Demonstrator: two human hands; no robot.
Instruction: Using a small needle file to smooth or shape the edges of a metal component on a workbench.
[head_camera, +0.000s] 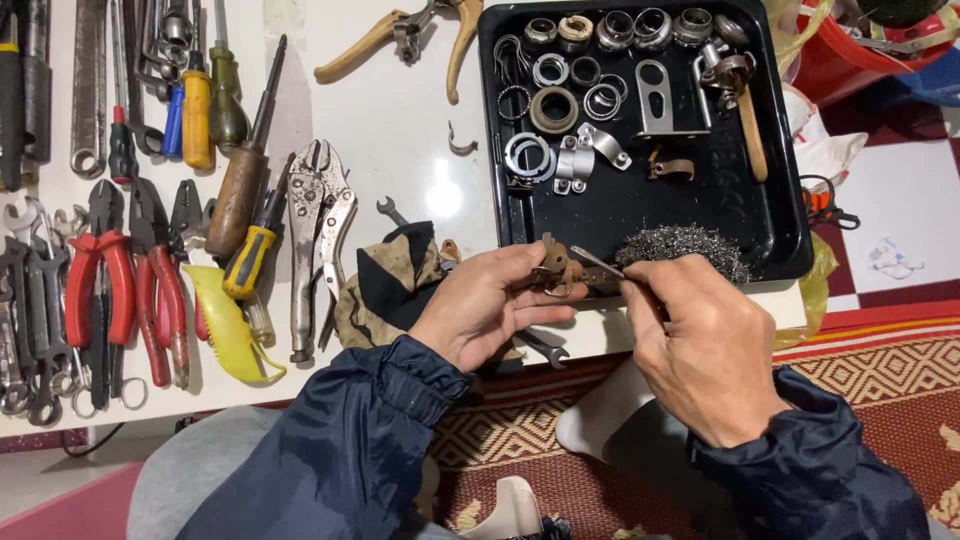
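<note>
At the worktop's near edge, my left hand (488, 305) grips a rusty part (556, 272); my right hand (700, 350) pinches a thin tool (598, 263) against it.

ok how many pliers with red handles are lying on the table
2. One pair of red-handled pliers lies at the table's left; the second lies right beside it. More may be hidden among the crowded tools.

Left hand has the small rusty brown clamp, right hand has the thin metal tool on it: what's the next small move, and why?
Probably keep the left hand steady and work the thin grey metal tool gently along the small rusty brown clamp. The tool's tip already rests on the part, pinched by the right hand just in front of the black metal tray.
</note>
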